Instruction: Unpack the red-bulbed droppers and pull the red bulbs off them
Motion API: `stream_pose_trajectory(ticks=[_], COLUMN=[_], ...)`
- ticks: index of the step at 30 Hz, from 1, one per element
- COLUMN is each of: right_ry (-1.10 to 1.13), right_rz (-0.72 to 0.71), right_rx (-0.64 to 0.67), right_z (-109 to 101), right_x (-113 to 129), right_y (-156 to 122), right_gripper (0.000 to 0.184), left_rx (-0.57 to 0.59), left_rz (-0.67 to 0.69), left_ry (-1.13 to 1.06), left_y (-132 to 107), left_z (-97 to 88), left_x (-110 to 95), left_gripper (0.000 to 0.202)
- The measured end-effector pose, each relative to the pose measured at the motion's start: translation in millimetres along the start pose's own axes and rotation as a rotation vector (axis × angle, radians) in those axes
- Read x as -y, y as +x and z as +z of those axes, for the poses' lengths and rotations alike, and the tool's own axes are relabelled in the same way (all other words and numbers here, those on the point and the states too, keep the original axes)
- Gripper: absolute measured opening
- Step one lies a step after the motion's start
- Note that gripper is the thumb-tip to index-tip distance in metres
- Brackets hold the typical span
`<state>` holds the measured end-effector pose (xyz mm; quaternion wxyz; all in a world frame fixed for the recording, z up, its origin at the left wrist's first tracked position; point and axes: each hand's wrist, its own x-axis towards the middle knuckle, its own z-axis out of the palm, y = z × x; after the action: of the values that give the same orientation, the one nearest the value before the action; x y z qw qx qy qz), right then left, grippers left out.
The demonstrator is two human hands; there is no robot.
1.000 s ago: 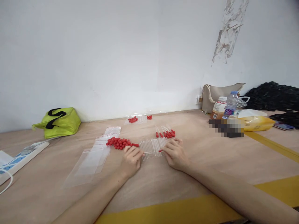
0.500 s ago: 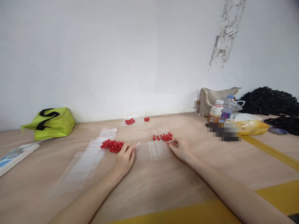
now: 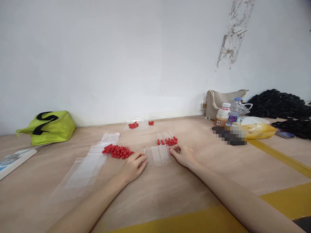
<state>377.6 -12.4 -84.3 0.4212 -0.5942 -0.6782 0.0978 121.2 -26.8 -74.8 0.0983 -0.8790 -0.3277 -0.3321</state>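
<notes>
A row of clear, thin dropper tubes (image 3: 157, 156) lies side by side on the brown-covered table. At its left end is my left hand (image 3: 133, 166), fingers curled and fingertips against the outer tubes; whether a tube is pinched there is hidden. My right hand (image 3: 183, 156) is closed at the row's right end, thumb and fingers pinching a red rubber bulb (image 3: 170, 150). Just beyond the row lie several droppers with red bulbs fitted (image 3: 170, 141), tubes pointing away. Left of my left hand sits a heap of loose red bulbs (image 3: 118, 151).
Clear zip bags (image 3: 82, 171) lie overlapping at left. Near the wall rests a filled clear bag (image 3: 141, 125). A lime-green bag (image 3: 52, 127) stands far left. Bottles (image 3: 222, 115), a yellow tissue pack (image 3: 259, 129) and a black heap (image 3: 277, 103) are at right.
My left hand has shifted right, from beside the bulb heap to the left end of the tubes. The tube row looks narrower. My right hand still pinches a red bulb.
</notes>
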Motion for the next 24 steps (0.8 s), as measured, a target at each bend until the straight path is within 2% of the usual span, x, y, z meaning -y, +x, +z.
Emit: stream_pose_trajectory(ticks=[7, 11, 14, 17, 24], right_ry=[-0.080, -0.123, -0.167, -0.207, -0.211], right_rz=[0.118, 0.002, -0.106, -0.122, -0.132], right_rx=[-0.064, -0.070, -0.063, -0.054, -0.063], right_z=[-8, -11, -7, 1, 11], right_x=[-9, -11, -13, -17, -19], right_y=[14, 28, 38, 43, 47], right_gripper=[0.016, 0.019, 0.025, 0.026, 0.016], left_rx=[0.106, 0.168, 0.166, 0.159, 0.207], left_rz=[0.005, 0.026, 0.036, 0.051, 0.099], left_ry=[-0.101, -0.127, -0.114, -0.073, 0.030], left_y=[1, 1, 2, 3, 4], left_z=[-5.9, -8.6, -11.5, -16.2, -26.0], left_x=[-7, -6, -5, -4, 6], left_gripper=[0.031, 0.027, 0.026, 0.027, 0.027])
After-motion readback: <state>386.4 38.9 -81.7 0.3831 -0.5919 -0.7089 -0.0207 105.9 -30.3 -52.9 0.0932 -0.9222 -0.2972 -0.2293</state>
